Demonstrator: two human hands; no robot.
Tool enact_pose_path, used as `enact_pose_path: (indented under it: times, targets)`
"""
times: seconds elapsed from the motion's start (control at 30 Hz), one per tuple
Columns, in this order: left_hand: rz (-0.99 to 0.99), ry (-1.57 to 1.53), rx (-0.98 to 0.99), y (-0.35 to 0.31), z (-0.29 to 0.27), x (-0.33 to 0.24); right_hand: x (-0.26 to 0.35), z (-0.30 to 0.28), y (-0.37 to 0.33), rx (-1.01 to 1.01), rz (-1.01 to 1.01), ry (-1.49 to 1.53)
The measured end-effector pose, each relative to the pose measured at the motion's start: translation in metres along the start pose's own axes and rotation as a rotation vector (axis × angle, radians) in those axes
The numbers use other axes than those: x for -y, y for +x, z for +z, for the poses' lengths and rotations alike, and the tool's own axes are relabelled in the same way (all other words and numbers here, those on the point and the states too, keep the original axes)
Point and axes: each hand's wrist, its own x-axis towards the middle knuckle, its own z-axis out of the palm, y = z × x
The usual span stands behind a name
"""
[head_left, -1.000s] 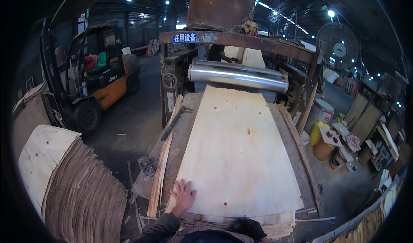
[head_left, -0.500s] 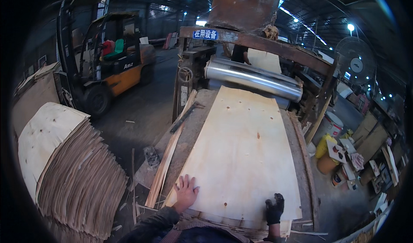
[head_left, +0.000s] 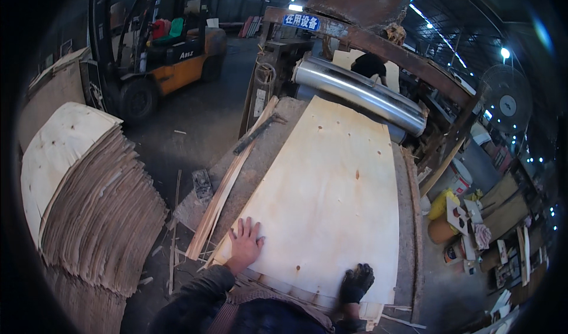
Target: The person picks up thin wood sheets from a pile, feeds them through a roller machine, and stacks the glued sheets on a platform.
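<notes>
A pale wood veneer sheet (head_left: 331, 192) with small dark knots lies on the machine's feed bed, its far edge close to the shiny metal roller (head_left: 361, 94). My bare left hand (head_left: 246, 245) rests on the sheet's near left part, fingers spread. Near the front right edge, my right hand (head_left: 357, 282) in a dark glove lies on the veneer, its fingers extended and slightly apart. Neither hand grips anything. More sheet edges show beneath the near end.
A tall stack of veneer (head_left: 100, 210) stands to the left, with an orange forklift (head_left: 171, 68) beyond. Wood strips (head_left: 228, 186) and a dark hammer-like tool (head_left: 257, 134) lie along the bed's left side. Behind the roller a person (head_left: 370, 66) bends over. A fan (head_left: 507, 104) stands right.
The whole view has shifted and tilted. My right hand has moved slightly left on the veneer and its fingers are straighter. Behind the roller, the person now leans further into view.
</notes>
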Motion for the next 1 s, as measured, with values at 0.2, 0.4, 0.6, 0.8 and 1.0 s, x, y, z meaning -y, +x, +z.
enact_pose_path:
  times: [0.2,0.4,0.6,0.8,1.0]
  targets:
    - [-0.019,-0.012,0.001,0.001,-0.003,-0.001,0.0,0.001,0.004,0.016,-0.001,0.003]
    - [-0.011,-0.031,0.008,0.002,-0.004,-0.003,-0.003,0.002,0.0,0.027,0.044,0.022]
    - [0.012,0.008,-0.007,0.001,0.0,0.001,0.0,0.0,0.001,0.05,0.066,0.011]
    - [0.011,0.039,0.027,0.002,0.0,0.002,0.006,-0.006,0.003,0.0,0.098,0.082]
    - [0.017,0.044,0.083,0.004,0.005,0.003,0.003,-0.007,0.004,-0.092,0.095,0.116]
